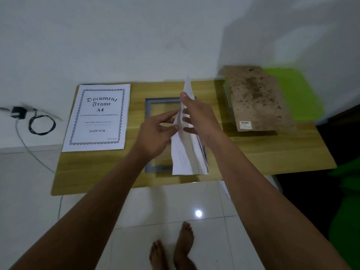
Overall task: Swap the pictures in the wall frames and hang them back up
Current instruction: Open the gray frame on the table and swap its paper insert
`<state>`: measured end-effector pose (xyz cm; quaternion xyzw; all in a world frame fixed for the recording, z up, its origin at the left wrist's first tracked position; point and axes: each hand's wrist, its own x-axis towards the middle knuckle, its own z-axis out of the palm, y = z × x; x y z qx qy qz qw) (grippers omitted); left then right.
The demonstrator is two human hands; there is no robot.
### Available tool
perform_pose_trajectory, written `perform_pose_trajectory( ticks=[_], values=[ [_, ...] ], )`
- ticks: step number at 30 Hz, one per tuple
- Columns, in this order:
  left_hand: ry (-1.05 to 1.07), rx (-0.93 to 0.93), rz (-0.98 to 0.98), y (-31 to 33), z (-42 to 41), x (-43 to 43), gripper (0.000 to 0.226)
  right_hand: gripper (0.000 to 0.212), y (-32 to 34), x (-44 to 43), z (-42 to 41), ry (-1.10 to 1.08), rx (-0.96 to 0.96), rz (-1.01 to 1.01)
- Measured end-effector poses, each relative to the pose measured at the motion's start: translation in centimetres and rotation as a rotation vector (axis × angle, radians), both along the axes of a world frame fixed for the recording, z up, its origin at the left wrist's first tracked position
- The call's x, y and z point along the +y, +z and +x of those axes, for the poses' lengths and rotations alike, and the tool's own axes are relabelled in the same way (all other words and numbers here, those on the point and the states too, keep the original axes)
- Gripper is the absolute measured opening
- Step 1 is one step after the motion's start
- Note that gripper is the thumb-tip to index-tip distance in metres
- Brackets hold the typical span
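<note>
Two hands are shown at picture centre, both closed on one white sheet [185,145] held nearly edge-on above an open grey frame [153,106]. The left hand [155,133] is pinched on the sheet's left face, thumb and forefinger together near mid-height; the right hand [196,117] is clamped higher, its thumb at the top and its fingers spread behind the paper. The sheet is raised on edge, presumably so that it can be turned or squared before being lowered into the frame below. The frame is laid flat on a wooden table [272,156], its backing evidently removed. A brown backing board [257,98], stained and labelled, is set aside at upper right, resting on what may be a second frame; this cannot be confirmed. A printed "Document Frame A4" insert [97,117] lies flat at centre left, well apart from the hands. Neither frame is on the wall, so hanging is judged not yet begun.
</note>
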<state>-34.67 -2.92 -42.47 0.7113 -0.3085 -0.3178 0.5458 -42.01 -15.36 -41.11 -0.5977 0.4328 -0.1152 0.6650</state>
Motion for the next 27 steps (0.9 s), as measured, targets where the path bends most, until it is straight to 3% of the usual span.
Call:
perform_pose_trajectory(
  ticks=[3, 5, 9, 11, 14, 19, 23, 27],
  values=[
    [-0.050, 0.000, 0.005, -0.1, -1.1, 0.2, 0.043, 0.022, 0.1, 0.7, -1.0, -0.086, -0.023, -0.041],
    [-0.078, 0.000, 0.033, -0.5, -1.5, 0.5, 0.038, 0.030, 0.2, 1.0, -2.0, -0.150, 0.010, -0.143],
    [0.132, -0.087, 0.090, -2.0, -1.0, 0.8, 0.047, 0.037, 0.4, 0.3, -4.9, -0.284, 0.071, -0.270],
    [0.183, 0.071, 0.220, -2.9, -0.4, 1.1, 0.066, 0.036, 0.5, -0.1, -6.6, -0.333, 0.065, -0.237],
    [0.087, 0.285, 0.337, -4.0, -0.2, 1.6, 0.079, 0.035, 0.4, -0.7, -9.4, -0.382, 0.052, -0.168],
    [-0.030, 0.422, 0.261, -4.2, -1.5, 2.0, 0.058, 0.033, -0.8, -1.3, -13.2, -0.428, 0.062, -0.018],
    [-0.010, 0.375, 0.253, -4.0, -2.8, 2.4, 0.057, 0.029, -2.3, -1.2, -15.2, -0.409, 0.103, -0.050],
    [-0.061, 0.101, 0.326, -5.6, -4.8, 3.1, 0.066, 0.032, -4.8, -0.8, -17.1, -0.293, 0.211, -0.091]
  ],
)
